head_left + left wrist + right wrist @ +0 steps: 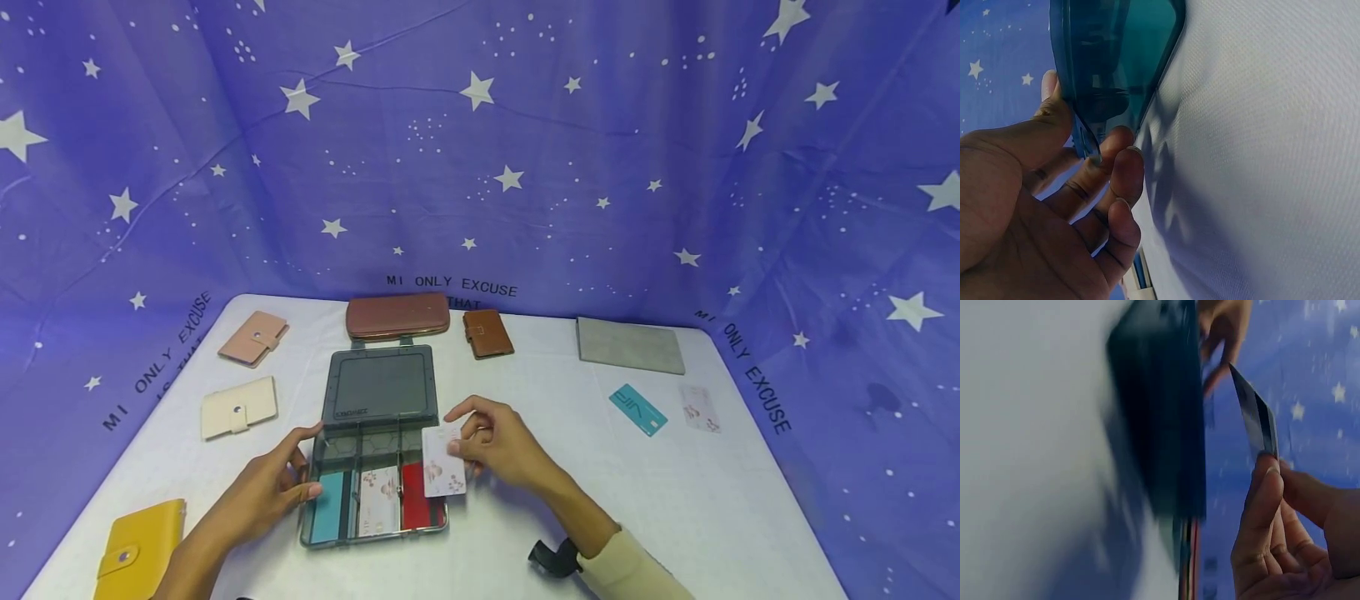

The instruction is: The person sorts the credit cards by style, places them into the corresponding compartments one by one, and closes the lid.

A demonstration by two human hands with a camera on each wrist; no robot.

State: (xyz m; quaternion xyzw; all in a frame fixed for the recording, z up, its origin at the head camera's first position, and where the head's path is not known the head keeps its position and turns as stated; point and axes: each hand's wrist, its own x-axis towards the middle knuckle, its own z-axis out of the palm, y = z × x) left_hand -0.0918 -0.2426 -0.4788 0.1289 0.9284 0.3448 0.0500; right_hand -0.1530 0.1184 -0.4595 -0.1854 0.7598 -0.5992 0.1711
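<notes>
A translucent grey storage case (pixel 375 540) lies with its lid (pixel 384 385) tipped back. Its front compartments hold a teal card (pixel 330 504), a white patterned card (pixel 378 500) and a red card (pixel 412 496). My left hand (pixel 258 492) grips the case's left side, thumb on the rim and fingers around the edge; the left wrist view shows this hand (pixel 1054 187) close up. Above the right front compartment, my right hand (pixel 495 442) pinches a white patterned card (pixel 442 471) between thumb and fingers. In the right wrist view that card (pixel 1254 412) is seen nearly edge-on, apart from the case.
Right of the case lie a teal card (pixel 637 408), a pale card (pixel 701 408) and a grey wallet (pixel 630 344). Brown wallets (pixel 397 315) (pixel 487 333) sit behind. Pink (pixel 253 337), cream (pixel 238 408) and yellow (pixel 142 550) card holders lie left. A starred curtain (pixel 480 167) hangs behind.
</notes>
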